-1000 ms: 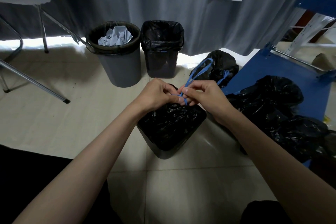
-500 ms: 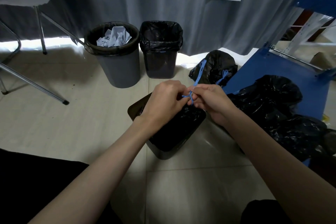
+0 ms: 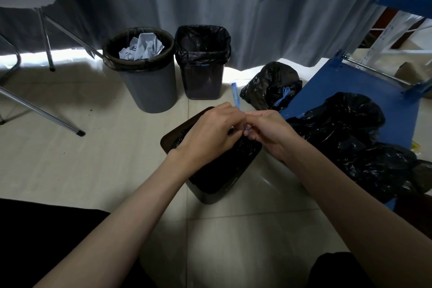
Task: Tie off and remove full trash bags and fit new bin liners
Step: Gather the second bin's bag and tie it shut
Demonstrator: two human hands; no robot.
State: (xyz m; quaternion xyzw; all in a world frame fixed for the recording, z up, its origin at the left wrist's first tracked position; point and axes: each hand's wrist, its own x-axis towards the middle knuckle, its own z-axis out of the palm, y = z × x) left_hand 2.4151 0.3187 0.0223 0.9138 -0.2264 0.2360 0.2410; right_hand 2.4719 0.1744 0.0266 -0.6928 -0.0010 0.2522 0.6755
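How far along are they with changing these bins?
Done: a tied bag lies on the floor, and the square bin has a liner. In hand: both hands knot the blue drawstring over the near bin. Left: the round bin still holds paper.

— What is the person wearing?

— Both forearms are bare from the elbow to the wrist; no sleeve reaches into view. The left hand (image 3: 211, 133) and the right hand (image 3: 268, 132) have no gloves, rings or watch.

— And lower down?

— Dark, probably black clothing (image 3: 35, 241) at the bottom left, and another dark patch at the bottom right, too dim to identify the garment.
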